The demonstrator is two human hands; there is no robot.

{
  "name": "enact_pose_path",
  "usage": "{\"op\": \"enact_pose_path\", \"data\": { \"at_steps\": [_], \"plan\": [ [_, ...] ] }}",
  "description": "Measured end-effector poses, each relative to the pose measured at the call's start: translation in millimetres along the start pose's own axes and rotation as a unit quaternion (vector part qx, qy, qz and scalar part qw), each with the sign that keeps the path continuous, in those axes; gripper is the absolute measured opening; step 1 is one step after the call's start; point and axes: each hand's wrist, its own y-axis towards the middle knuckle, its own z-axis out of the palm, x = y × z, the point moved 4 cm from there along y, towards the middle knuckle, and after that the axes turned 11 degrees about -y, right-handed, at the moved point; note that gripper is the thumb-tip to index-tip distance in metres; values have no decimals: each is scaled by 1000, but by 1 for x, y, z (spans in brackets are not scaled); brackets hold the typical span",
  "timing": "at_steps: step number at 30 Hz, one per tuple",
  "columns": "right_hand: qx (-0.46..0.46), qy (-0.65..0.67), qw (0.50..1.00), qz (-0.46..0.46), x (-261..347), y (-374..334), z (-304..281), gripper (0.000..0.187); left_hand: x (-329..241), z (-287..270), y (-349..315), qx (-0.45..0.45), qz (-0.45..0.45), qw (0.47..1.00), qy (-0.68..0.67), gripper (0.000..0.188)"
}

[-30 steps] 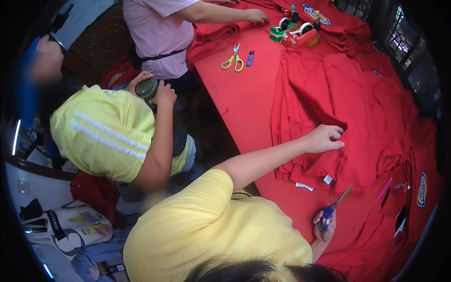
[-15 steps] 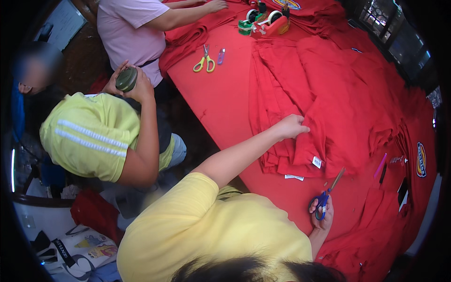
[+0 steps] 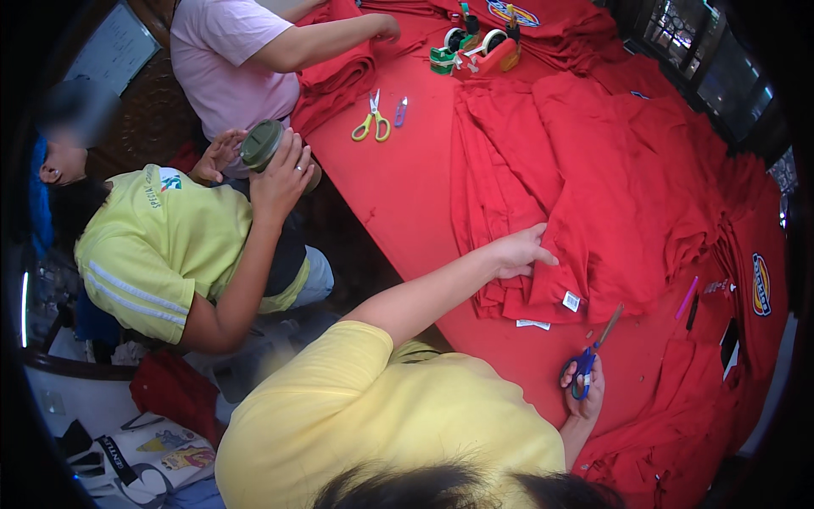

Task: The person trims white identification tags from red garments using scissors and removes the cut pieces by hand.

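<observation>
Clearly, the right hand [image 3: 592, 394] is wrapped round the handles of blue scissors [image 3: 583, 366], on the near side of the red garment pile [image 3: 593, 170]. The left hand [image 3: 517, 253] lies over the pile's near left part; whether it pinches cloth cannot be told. Yellow-handled scissors [image 3: 373, 112] lie left of the pile.

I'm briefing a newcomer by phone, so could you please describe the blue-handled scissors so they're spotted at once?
Find the big red table, then the plain yellow shirt at the picture's bottom. In that wearer's right hand's grip are the blue-handled scissors, blades pointing up the picture. Unlike the yellow-handled scissors lying on the table, these are held.
</observation>
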Motion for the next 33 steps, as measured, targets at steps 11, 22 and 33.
{"op": "enact_pose_path", "data": {
  "at_steps": [11,22,33],
  "plan": [
    [24,-97,995,4,4,-6,19,49,53,-1,4,-28,43,986,-159,42],
    [44,-107,993,26,-7,-10,36,50,48,11,-12,-27,110,993,-17,63],
    [38,-42,997,50,-26,0,26,49,54,-5,-12,-47,69,996,15,66]
  ]
}}
